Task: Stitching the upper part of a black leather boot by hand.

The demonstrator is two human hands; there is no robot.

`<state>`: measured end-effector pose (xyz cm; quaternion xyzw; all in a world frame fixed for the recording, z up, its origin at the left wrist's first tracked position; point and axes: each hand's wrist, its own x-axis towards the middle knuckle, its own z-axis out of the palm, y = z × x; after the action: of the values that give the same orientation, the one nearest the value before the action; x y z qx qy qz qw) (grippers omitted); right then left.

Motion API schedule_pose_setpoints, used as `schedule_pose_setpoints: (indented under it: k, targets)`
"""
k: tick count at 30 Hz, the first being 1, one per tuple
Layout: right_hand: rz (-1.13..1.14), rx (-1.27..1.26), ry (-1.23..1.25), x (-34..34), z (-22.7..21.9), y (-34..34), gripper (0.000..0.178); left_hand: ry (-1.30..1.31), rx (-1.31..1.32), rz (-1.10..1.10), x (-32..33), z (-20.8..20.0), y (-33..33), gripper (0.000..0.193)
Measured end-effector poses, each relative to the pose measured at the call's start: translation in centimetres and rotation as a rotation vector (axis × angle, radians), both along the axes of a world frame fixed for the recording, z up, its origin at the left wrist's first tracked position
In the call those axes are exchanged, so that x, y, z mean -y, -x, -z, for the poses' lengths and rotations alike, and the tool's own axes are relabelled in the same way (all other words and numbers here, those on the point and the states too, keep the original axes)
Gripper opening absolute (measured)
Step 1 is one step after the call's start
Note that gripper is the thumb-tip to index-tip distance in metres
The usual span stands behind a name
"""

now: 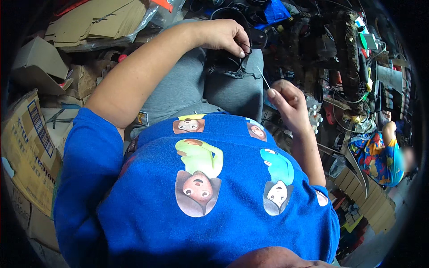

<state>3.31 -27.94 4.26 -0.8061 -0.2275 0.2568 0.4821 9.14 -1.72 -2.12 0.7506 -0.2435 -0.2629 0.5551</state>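
Pinches a thin metal tool (263, 77) between the thumb and curled index finger of the right hand (288, 102), with the slim, straight shaft slanting up and leftward out of the fingertips. Reaches in with the left hand (225, 35), wrist bent, thumb and fingertips closed on black thread (254, 75), thin and loosely looped, trailing below and right of the fingers. Has a black piece (219, 62) on the lap just under the left fingers, soft-looking and crumpled along the near edge, too dark to identify. Has a short open gap between both sets of fingertips, crossed only by tool and thread, above the smooth grey trousers (167, 85). Drops away past the knee's edge, just left of the right fingers, into dark clutter; meets more to their right, with a rough, upright-looking post (353, 58) well apart. Shows flat, stiff cardboard sheets (107, 20) in shiny clear plastic left of the left fingers, then an angular open box (40, 62) farther out. Shows slatted wood (366, 196) and a curved, tapering strip (357, 172) well below and right of the right fingers.
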Motion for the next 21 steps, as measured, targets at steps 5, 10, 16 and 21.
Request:
schedule_pose_setpoints:
  k: [5, 10, 16, 21]
  targets:
    - [-0.018, 0.129, 0.11, -0.8, 0.3, -1.6, 0.024, -0.03, -0.017, 0.019, 0.3, -0.3, -0.1, 0.023]
    - [-0.045, 0.14, 0.227, -1.3, 0.6, -2.2, 0.027, -0.024, -0.028, 0.024, 0.2, -0.2, -0.1, 0.024]
    - [-0.057, 0.176, 0.204, -1.3, 0.8, -2.5, 0.025, -0.074, -0.005, 0.036, 0.2, -0.3, -0.2, 0.024]
    - [-0.064, 0.191, 0.222, -1.8, 0.8, -2.5, 0.024, -0.055, -0.008, 0.044, 0.2, -0.3, -0.2, 0.023]
